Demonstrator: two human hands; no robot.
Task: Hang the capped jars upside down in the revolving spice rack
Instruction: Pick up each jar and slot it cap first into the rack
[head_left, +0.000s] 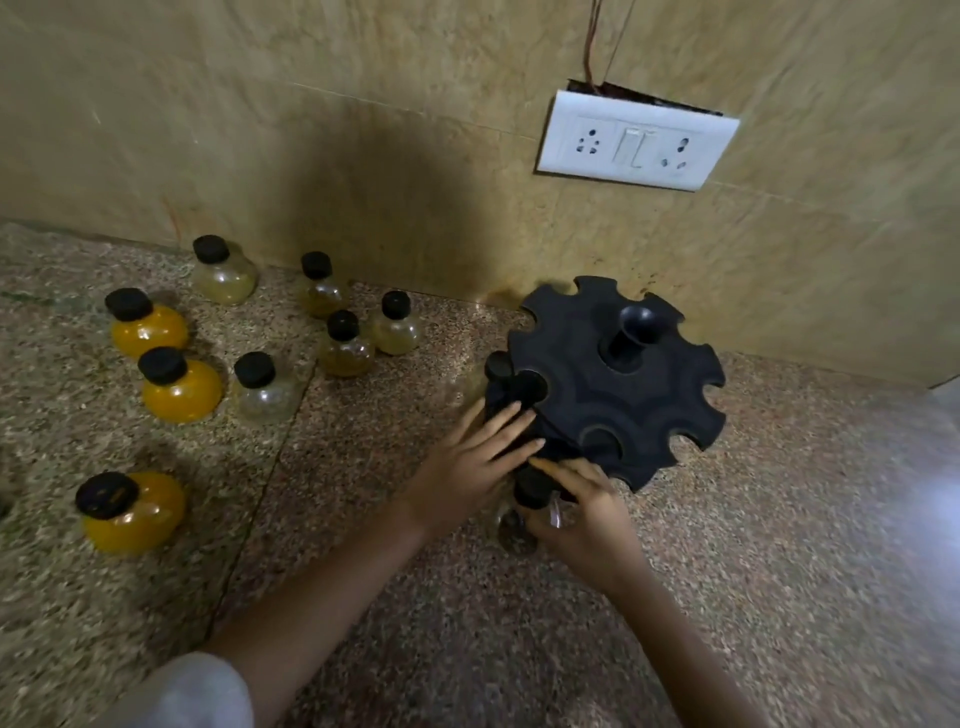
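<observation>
Right hand (584, 517) with jar (531, 489) beside rack (623, 384)

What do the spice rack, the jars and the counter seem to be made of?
Spice rack: matte black, probably moulded plastic, with a dull even surface. Jars: clear and glossy, glass or plastic, unclear which; contents show through. Counter: speckled stone, perhaps polished granite; it shines at right.

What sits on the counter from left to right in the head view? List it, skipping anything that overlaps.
Going right: nearest yellow jar → clear jar → amber jar → left hand → spice rack.
</observation>
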